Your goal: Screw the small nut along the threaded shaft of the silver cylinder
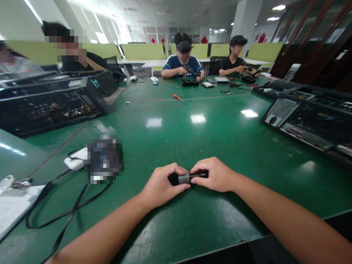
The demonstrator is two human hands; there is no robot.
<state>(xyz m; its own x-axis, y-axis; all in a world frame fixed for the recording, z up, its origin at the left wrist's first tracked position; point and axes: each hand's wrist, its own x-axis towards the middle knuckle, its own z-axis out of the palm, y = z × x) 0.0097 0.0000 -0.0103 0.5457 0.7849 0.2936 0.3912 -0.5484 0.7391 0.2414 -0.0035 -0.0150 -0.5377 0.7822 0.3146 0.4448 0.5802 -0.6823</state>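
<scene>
Low in the middle of the head view, a small dark cylindrical tool with a grey collar lies across both hands, just above the green table. My left hand is closed round its thicker grey and black end, thumb below and fingers above. On the other side, my right hand pinches the narrower dark part beside the collar. A thin shaft shows near the right palm. The fingertips of the two hands nearly meet at the collar.
A white power strip with black cords and a blurred-out object are at left, near a clipboard. Open computer cases stand left and right. An orange screwdriver lies farther back. Several people sit around the table.
</scene>
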